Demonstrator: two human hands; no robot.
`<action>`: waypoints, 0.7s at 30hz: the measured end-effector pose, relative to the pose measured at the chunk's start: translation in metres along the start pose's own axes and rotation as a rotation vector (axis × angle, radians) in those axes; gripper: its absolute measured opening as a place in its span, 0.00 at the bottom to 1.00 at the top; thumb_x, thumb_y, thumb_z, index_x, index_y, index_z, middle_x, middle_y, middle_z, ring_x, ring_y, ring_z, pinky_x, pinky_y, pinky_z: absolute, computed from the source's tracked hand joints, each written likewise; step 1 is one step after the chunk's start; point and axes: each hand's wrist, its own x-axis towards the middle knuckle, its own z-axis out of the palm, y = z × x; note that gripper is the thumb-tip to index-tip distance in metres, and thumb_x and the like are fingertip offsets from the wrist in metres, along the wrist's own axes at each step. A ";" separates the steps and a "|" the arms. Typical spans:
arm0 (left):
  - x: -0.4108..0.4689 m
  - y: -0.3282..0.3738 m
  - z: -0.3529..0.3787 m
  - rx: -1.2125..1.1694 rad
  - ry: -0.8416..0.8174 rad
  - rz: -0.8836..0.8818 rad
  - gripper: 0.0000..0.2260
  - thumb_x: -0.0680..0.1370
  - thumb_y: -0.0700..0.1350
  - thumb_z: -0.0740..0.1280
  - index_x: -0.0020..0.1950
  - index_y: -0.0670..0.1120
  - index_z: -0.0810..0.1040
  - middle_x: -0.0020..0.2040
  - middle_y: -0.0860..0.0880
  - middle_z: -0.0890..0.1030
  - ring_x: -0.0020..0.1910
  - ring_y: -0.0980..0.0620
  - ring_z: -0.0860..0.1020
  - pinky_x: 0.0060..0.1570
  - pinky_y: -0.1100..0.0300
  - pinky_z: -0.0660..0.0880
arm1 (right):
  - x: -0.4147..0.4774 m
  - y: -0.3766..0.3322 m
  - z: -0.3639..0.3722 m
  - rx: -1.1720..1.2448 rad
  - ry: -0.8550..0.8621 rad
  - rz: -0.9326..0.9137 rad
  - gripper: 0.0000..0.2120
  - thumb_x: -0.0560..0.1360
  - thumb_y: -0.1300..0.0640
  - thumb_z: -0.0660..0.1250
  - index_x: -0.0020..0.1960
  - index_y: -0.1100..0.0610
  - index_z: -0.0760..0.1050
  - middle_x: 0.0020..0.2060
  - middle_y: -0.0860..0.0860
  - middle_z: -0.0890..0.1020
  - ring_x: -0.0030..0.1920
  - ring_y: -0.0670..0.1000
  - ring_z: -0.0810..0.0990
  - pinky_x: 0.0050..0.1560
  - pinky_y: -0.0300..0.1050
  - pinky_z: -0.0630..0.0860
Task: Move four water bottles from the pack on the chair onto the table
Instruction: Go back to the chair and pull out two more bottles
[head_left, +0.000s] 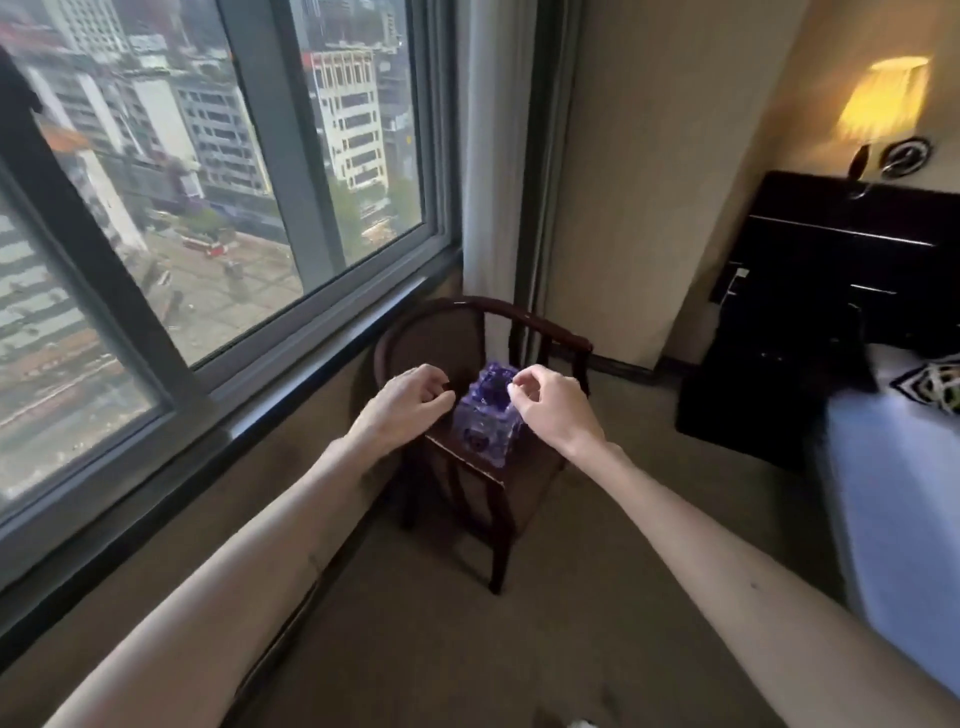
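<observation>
A shrink-wrapped pack of water bottles (487, 415), purple-blue and shiny, stands on the seat of a dark wooden chair (540, 323) in the corner by the window. Single bottles cannot be told apart through the wrap. My left hand (410, 397) hovers at the pack's left side with fingers curled loosely, holding nothing. My right hand (550, 402) is at the pack's upper right with thumb and forefinger pinched near the wrap; whether it has hold of the plastic is not clear. No table is in view.
A large window (208, 208) with a deep sill runs along the left. A curtain (493, 156) hangs behind the chair. At right stand a dark nightstand (769, 374), a bed (893, 493) with white linen and a lit wall lamp (883, 104). Carpet floor lies below.
</observation>
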 end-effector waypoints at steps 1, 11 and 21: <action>0.018 0.004 0.016 -0.001 -0.012 -0.003 0.14 0.75 0.52 0.66 0.58 0.49 0.77 0.51 0.52 0.81 0.50 0.53 0.79 0.56 0.53 0.76 | 0.018 0.018 -0.004 -0.008 -0.002 0.010 0.10 0.77 0.51 0.65 0.53 0.55 0.80 0.48 0.53 0.85 0.51 0.56 0.83 0.54 0.52 0.79; 0.175 0.012 0.098 -0.080 0.034 -0.214 0.11 0.76 0.44 0.68 0.57 0.43 0.79 0.51 0.48 0.82 0.46 0.53 0.78 0.53 0.61 0.74 | 0.190 0.119 -0.028 -0.028 -0.112 -0.049 0.11 0.78 0.52 0.65 0.56 0.55 0.79 0.49 0.53 0.85 0.50 0.54 0.83 0.50 0.48 0.79; 0.313 -0.066 0.142 -0.108 0.030 -0.413 0.12 0.76 0.49 0.67 0.58 0.47 0.78 0.49 0.51 0.81 0.49 0.52 0.80 0.55 0.56 0.76 | 0.364 0.172 0.039 -0.026 -0.296 -0.109 0.10 0.78 0.53 0.65 0.57 0.55 0.79 0.51 0.52 0.85 0.50 0.52 0.82 0.47 0.39 0.71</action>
